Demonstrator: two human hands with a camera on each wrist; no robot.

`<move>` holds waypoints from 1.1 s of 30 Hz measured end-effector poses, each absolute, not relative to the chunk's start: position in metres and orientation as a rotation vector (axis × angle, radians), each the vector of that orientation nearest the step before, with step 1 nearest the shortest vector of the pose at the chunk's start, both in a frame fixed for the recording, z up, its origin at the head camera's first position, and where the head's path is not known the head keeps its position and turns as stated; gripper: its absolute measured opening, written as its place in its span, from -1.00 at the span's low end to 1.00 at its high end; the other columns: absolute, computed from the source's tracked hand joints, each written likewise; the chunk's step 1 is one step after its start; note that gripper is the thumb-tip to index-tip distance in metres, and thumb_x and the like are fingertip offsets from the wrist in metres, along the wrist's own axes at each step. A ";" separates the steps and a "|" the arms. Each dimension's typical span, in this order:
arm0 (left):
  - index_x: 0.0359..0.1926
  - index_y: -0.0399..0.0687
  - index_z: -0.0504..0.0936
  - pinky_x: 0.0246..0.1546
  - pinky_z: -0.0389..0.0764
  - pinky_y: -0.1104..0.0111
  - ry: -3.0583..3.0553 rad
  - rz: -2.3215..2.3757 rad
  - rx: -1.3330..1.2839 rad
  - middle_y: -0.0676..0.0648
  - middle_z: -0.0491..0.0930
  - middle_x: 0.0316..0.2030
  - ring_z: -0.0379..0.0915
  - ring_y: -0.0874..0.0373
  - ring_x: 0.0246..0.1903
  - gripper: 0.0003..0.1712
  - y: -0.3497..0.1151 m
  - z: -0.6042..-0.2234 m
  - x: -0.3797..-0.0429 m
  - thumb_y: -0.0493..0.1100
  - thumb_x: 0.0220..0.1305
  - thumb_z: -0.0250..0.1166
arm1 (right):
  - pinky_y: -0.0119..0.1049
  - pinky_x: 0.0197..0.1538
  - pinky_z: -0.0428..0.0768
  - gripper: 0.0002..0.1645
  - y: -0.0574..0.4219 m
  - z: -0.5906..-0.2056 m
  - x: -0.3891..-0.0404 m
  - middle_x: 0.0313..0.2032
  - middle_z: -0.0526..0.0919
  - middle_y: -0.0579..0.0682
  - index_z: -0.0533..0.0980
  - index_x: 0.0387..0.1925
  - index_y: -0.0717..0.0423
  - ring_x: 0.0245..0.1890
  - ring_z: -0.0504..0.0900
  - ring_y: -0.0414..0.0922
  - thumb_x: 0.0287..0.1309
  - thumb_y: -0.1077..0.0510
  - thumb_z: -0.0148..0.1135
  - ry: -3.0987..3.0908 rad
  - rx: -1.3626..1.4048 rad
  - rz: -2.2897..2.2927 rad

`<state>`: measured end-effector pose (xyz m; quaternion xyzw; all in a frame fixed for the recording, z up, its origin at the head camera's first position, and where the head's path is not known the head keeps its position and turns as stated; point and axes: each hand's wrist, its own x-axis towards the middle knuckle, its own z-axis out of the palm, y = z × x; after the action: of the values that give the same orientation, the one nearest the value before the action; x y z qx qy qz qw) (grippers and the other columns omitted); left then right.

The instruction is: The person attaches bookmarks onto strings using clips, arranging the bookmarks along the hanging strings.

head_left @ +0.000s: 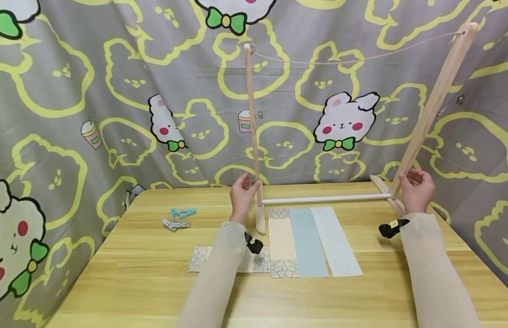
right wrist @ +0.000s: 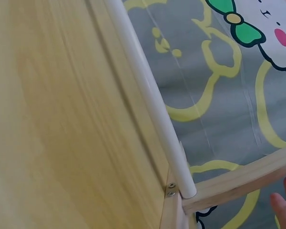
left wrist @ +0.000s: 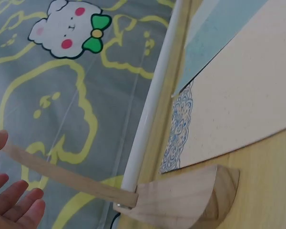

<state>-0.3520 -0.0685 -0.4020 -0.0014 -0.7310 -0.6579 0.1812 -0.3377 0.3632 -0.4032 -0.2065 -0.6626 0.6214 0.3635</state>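
A wooden stand has a left post (head_left: 254, 136), a right post (head_left: 432, 114), a white crossbar (head_left: 325, 199) between their lower ends and a string (head_left: 340, 62) across their tops. My left hand (head_left: 243, 196) is at the left post's lower part, its thumb close against it; the left wrist view shows its fingers (left wrist: 19, 205) loose and apart from the wood. Beside the right post's lower part is my right hand (head_left: 418, 189), its fingers loosely bent. Two of its fingertips (right wrist: 279, 205) show under that post in the right wrist view. The stand rests upright on its wooden feet.
In front of the crossbar lie a cream strip with patterned ends (head_left: 283, 241), a blue strip (head_left: 309, 243) and a pale strip (head_left: 336, 241). Another patterned strip (head_left: 200, 258) lies sideways, partly under the left forearm. Blue clips (head_left: 183, 213) and grey clips (head_left: 176, 224) sit left. A printed curtain (head_left: 188, 68) hangs behind.
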 end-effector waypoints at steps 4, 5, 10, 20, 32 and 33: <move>0.14 -0.28 0.51 0.01 0.55 0.27 -2.031 -1.858 0.048 -0.25 0.56 0.05 0.53 -0.09 0.01 -0.44 -0.059 -0.400 -0.353 -0.22 0.11 0.40 | -0.56 -0.03 0.48 -0.73 0.364 -0.396 -0.341 -0.32 0.49 -0.28 0.50 -0.13 0.06 -0.30 0.48 -0.42 0.10 0.18 0.31 -1.662 -0.559 1.604; 0.13 -0.28 0.52 0.00 0.56 0.29 -2.024 -1.859 0.062 -0.23 0.57 0.03 0.54 -0.07 0.00 -0.45 -0.057 -0.399 -0.352 -0.22 0.10 0.40 | -0.56 -0.04 0.48 -0.74 0.364 -0.394 -0.342 -0.33 0.50 -0.29 0.51 -0.15 0.05 -0.31 0.49 -0.42 0.09 0.19 0.32 -1.643 -0.562 1.611; 0.07 -0.27 0.57 -0.11 0.61 0.34 -2.001 -1.806 0.112 -0.19 0.63 -0.05 0.60 0.00 -0.09 -0.50 -0.048 -0.398 -0.355 -0.20 0.09 0.42 | -0.56 -0.07 0.48 -0.81 0.363 -0.380 -0.347 -0.39 0.49 -0.31 0.52 -0.26 -0.04 -0.35 0.48 -0.44 0.07 0.18 0.34 -1.629 -0.577 1.571; -0.15 -0.15 0.72 -0.35 0.63 0.35 -1.991 -1.682 0.154 -0.09 0.72 -0.32 0.65 0.14 -0.36 -0.68 -0.041 -0.393 -0.362 -0.11 0.07 0.44 | -0.60 -0.18 0.48 -0.80 0.362 -0.373 -0.350 -0.49 0.48 -0.32 0.48 -0.44 -0.12 -0.46 0.47 -0.48 0.03 0.18 0.37 -1.599 -0.596 1.511; -0.13 -0.12 0.72 -0.42 0.64 0.37 -2.068 -1.556 0.112 -0.09 0.72 -0.32 0.66 0.14 -0.40 -0.72 -0.049 -0.394 -0.362 -0.12 0.13 0.40 | -0.76 -0.45 0.41 -0.88 0.372 -0.379 -0.351 -0.56 0.47 -0.40 0.55 -0.44 -0.09 -0.53 0.47 -0.50 0.03 0.12 0.38 -1.700 -0.563 1.499; -0.13 -0.13 0.72 -0.41 0.64 0.37 -2.076 -1.550 0.106 -0.09 0.72 -0.32 0.66 0.14 -0.40 -0.72 -0.049 -0.393 -0.362 -0.13 0.13 0.39 | -0.76 -0.46 0.41 -0.89 0.372 -0.379 -0.351 -0.57 0.46 -0.41 0.55 -0.43 -0.08 -0.53 0.46 -0.51 0.03 0.11 0.38 -1.716 -0.563 1.482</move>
<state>-0.3618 -0.0493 -0.3928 0.0395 -0.7707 -0.5754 0.2707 -0.3507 0.3717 -0.3787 -0.2218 -0.6758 0.5835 0.3920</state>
